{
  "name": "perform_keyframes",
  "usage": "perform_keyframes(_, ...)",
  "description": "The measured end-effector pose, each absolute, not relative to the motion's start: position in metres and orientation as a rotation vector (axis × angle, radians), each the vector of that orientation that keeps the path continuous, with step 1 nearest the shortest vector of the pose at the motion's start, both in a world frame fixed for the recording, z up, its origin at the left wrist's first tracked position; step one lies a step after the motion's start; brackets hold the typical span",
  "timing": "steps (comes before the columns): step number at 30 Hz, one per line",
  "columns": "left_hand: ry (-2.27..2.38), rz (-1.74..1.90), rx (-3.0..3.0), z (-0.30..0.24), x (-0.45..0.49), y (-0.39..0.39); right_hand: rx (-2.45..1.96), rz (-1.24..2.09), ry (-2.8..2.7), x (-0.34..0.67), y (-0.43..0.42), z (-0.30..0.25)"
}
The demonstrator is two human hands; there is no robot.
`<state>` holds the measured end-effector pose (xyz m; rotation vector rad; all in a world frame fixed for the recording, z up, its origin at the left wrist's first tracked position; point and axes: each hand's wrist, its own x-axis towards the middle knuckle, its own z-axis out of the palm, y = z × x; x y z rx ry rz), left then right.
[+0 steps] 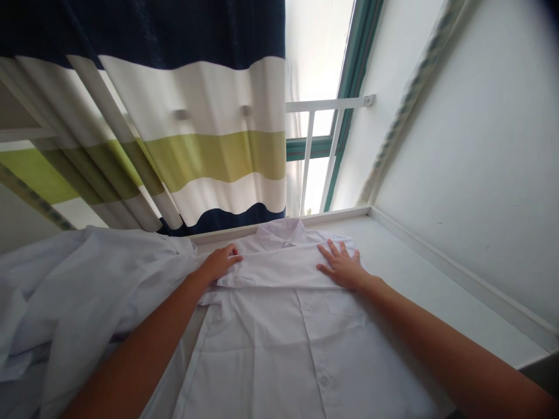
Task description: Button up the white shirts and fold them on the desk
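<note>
A white button-up shirt (279,337) lies flat and face up on a white surface, its collar (282,233) toward the window. A sleeve (279,267) is folded across the chest just below the collar. My left hand (220,262) rests on the left end of that folded sleeve, fingers curled onto the cloth. My right hand (343,265) lies flat on the right end of the sleeve, fingers spread and stretched out.
A heap of other white garments (65,297) lies to the left. Behind hangs a striped curtain (196,134) in navy, white and green. A window with a white rail (327,105) is straight ahead. A white wall (480,174) borders the surface (437,291) on the right.
</note>
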<state>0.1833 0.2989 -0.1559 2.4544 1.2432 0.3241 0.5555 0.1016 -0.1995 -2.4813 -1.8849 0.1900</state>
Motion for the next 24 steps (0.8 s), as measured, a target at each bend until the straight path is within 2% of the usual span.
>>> perform_keyframes(7, 1.364, 0.555, 2.509, -0.136, 0.174, 0.267, -2.463, 0.101, -1.915, 0.546, 0.096, -0.194)
perform_keyframes(10, 1.200, 0.432, 2.686, -0.137, 0.165, 0.240, -2.379, 0.034, -2.005, 0.539, 0.095, -0.190)
perform_keyframes(15, 1.129, 0.056, 2.737, -0.167, 0.149, 0.214, -2.395, 0.155, -2.019, 0.537, 0.094, -0.195)
perform_keyframes(19, 1.106, 0.057, 2.736, -0.176, 0.145, 0.217, -2.393, 0.119, -2.010, 0.540, 0.093, -0.200)
perform_keyframes(24, 1.209, 0.265, 2.757, -0.139, 0.129, 0.204, -2.400, 0.096, -2.036, 0.535, 0.091, -0.194)
